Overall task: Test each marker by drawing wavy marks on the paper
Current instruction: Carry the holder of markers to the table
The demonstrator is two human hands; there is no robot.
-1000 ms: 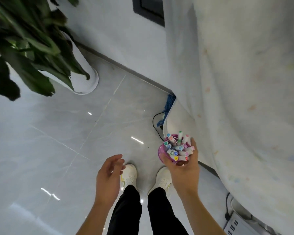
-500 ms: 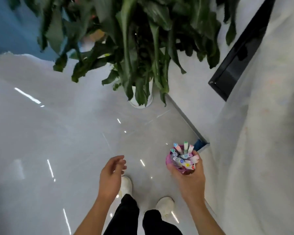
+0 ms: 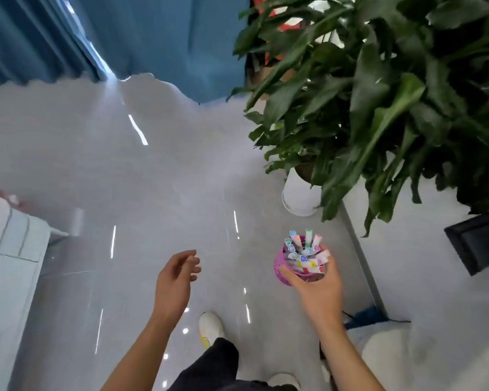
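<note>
My right hand [image 3: 319, 289] grips a small pink mesh cup [image 3: 283, 273] from the near side, fingers curled round its rim. The cup is packed with several white markers [image 3: 304, 253] whose coloured caps point up. My left hand [image 3: 174, 280] hangs in the air to the left of the cup, fingers loosely curled, holding nothing. Both hands are above a glossy grey tiled floor [image 3: 124, 193]. No paper is in view.
A large leafy plant [image 3: 378, 94] in a white pot [image 3: 299, 196] stands at the right by the wall. Blue curtains [image 3: 96, 38] hang at the back. White furniture [image 3: 9, 263] sits at the left edge. My white shoe [image 3: 211, 327] is below the hands.
The view has swung left: the white cloth-covered surface has left the frame and the plant now sits at upper right. My right hand keeps holding the cup; the left stays loose.
</note>
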